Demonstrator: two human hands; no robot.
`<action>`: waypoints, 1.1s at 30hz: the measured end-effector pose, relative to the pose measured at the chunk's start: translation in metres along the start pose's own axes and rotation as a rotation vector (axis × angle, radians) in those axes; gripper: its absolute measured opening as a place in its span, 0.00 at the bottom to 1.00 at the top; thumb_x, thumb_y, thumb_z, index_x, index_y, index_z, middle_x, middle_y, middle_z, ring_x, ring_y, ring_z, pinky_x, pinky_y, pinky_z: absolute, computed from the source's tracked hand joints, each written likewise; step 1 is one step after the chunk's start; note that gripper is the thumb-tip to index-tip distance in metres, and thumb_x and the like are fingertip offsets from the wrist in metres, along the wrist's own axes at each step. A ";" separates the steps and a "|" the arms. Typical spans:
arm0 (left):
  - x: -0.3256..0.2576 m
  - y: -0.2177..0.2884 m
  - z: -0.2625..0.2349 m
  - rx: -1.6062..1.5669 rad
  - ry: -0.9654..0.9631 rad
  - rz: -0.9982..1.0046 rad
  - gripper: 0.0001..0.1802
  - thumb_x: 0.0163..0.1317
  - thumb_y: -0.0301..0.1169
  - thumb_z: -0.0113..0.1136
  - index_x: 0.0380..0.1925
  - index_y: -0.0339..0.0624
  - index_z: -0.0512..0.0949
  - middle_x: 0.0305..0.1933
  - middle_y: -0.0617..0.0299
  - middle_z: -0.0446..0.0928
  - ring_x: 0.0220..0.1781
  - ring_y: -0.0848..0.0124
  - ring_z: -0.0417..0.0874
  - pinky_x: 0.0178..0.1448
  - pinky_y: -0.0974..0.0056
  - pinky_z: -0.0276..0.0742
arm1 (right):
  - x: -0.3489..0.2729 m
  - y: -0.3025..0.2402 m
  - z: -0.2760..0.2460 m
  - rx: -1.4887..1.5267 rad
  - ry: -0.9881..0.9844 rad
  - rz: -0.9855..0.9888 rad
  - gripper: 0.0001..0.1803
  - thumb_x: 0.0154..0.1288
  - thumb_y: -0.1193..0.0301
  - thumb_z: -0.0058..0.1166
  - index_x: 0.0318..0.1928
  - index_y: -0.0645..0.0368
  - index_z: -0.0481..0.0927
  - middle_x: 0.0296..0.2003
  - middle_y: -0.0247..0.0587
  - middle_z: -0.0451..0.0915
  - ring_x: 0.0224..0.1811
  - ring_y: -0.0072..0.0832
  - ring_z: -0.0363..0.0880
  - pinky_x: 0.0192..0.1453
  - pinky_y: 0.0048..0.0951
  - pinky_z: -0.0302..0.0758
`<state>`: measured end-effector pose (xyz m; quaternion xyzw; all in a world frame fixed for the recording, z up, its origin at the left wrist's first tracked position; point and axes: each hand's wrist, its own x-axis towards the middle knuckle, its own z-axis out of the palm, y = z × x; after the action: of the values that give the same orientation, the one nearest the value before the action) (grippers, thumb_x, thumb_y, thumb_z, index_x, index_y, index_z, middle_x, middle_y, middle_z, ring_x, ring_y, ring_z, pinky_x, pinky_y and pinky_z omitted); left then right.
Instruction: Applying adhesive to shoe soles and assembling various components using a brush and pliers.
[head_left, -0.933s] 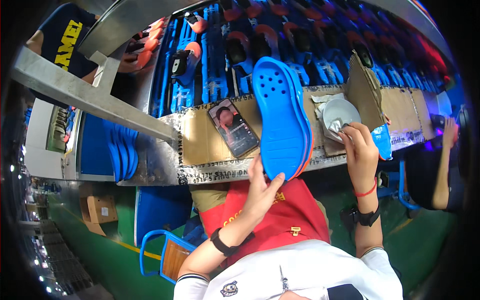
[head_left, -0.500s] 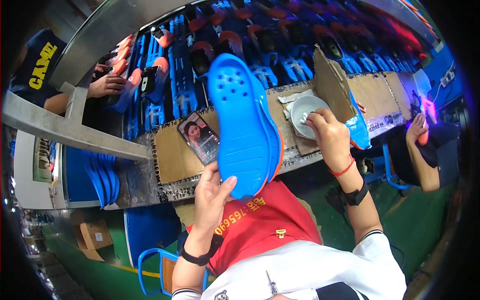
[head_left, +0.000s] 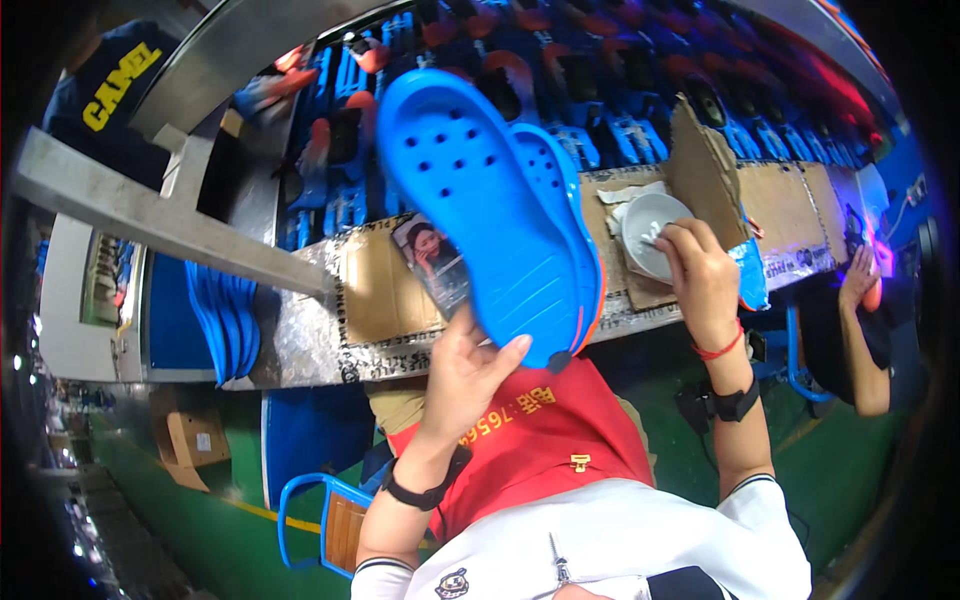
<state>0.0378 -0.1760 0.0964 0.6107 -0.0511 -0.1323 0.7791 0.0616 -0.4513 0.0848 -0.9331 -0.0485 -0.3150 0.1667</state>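
My left hand (head_left: 468,370) grips the heel end of a big blue perforated shoe sole (head_left: 490,210) and holds it raised toward me, above the cardboard-covered bench (head_left: 380,290). A second blue sole with an orange edge sits stacked behind it. My right hand (head_left: 700,270) rests at a small white bowl (head_left: 645,230) on the bench, fingers pinched on something thin inside it; what it is I cannot make out.
A phone (head_left: 435,262) lies on the cardboard near the sole. A cardboard flap (head_left: 705,170) stands behind the bowl. Beyond runs a conveyor of blue racks (head_left: 620,90) with shoes. Blue soles (head_left: 225,320) are stacked left. Another person's arm (head_left: 865,330) is at right.
The blue sole has come up closer to me and now fills more of the view. My right hand has stayed at the white bowl.
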 end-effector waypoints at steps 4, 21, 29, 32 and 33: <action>0.008 -0.003 0.015 0.041 0.039 0.059 0.26 0.63 0.18 0.59 0.61 0.30 0.65 0.52 0.52 0.79 0.50 0.71 0.82 0.54 0.67 0.82 | -0.007 0.000 -0.007 -0.037 -0.059 0.000 0.05 0.60 0.73 0.62 0.36 0.58 0.81 0.38 0.42 0.81 0.31 0.44 0.82 0.32 0.39 0.77; -0.001 -0.007 0.029 0.258 0.225 0.295 0.25 0.63 0.21 0.62 0.60 0.29 0.68 0.43 0.55 0.82 0.44 0.74 0.84 0.47 0.68 0.81 | -0.025 -0.080 -0.037 0.468 -0.081 -0.125 0.10 0.51 0.81 0.68 0.35 0.62 0.82 0.38 0.47 0.82 0.28 0.36 0.84 0.27 0.28 0.78; -0.002 -0.007 0.031 0.285 0.226 0.345 0.27 0.62 0.20 0.62 0.62 0.29 0.68 0.42 0.56 0.83 0.42 0.75 0.84 0.47 0.69 0.81 | -0.023 -0.083 -0.036 0.473 -0.121 -0.130 0.11 0.51 0.81 0.67 0.35 0.64 0.81 0.38 0.48 0.82 0.29 0.38 0.84 0.28 0.29 0.79; -0.002 -0.007 0.032 0.288 0.227 0.326 0.23 0.64 0.19 0.61 0.58 0.28 0.68 0.43 0.56 0.82 0.43 0.75 0.83 0.48 0.70 0.81 | -0.023 -0.083 -0.035 0.485 -0.113 -0.126 0.11 0.51 0.81 0.67 0.36 0.63 0.81 0.38 0.48 0.82 0.28 0.38 0.84 0.28 0.29 0.79; -0.001 -0.008 0.032 0.289 0.229 0.330 0.23 0.63 0.19 0.61 0.58 0.28 0.68 0.42 0.55 0.82 0.43 0.75 0.83 0.47 0.70 0.81 | -0.023 -0.084 -0.035 0.477 -0.104 -0.130 0.11 0.51 0.81 0.67 0.36 0.63 0.81 0.38 0.48 0.82 0.28 0.37 0.84 0.28 0.29 0.79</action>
<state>0.0279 -0.2069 0.0969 0.7101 -0.0799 0.0757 0.6955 0.0075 -0.3841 0.1204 -0.8772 -0.1899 -0.2564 0.3587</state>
